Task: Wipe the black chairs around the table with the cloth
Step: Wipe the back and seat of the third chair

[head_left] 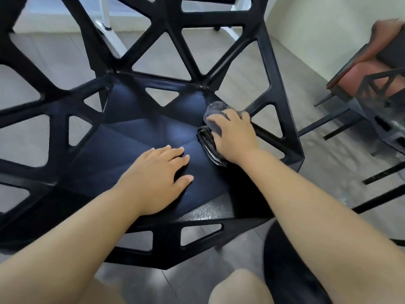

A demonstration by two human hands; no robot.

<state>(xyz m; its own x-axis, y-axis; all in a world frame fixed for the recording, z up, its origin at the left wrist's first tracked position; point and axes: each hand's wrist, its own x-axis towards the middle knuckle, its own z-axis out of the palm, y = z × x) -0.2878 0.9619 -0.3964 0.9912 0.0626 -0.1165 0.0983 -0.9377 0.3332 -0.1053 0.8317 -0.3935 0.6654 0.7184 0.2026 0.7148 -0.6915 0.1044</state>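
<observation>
The black chair (140, 137) with triangular cut-outs fills the view, its seat facing up and its lattice backrest (166, 29) rising at the seat's far edge. The left hand (153, 178) lies flat on the middle of the seat, fingers straight and slightly spread, thumb out to the side. The right hand (234, 137) is at the seat's far right corner, its fingers bent down over a bunched grey cloth (215, 110) that it grips and holds against the seat where the seat meets the side frame. Beyond the backrest stands a white table leg (106, 16). Well to the right of the seat, on the grey floor (306, 95), is another chair with a reddish cushion (359, 71). A bare knee (236, 286) shows below the seat's near edge.
</observation>
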